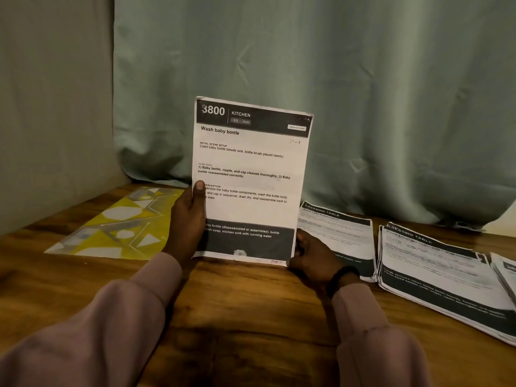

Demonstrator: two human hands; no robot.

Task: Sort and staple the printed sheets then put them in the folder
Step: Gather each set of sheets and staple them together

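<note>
A stack of printed sheets (251,174), headed "3800 KITCHEN, Wash baby bottle", stands upright with its bottom edge on the wooden table (251,303). My left hand (187,222) grips its left edge, thumb across the front. My right hand (312,258) holds the lower right corner. A yellow, patterned clear folder (117,224) lies flat on the table to the left. More printed sheets lie to the right: one pile (337,236) close by and a thicker pile (446,275) further right. No stapler is in view.
A green curtain (307,79) hangs behind the table and down the left side. The right-hand piles reach the frame's right edge. Bare wood shows in front of the upright sheets, between my sleeves.
</note>
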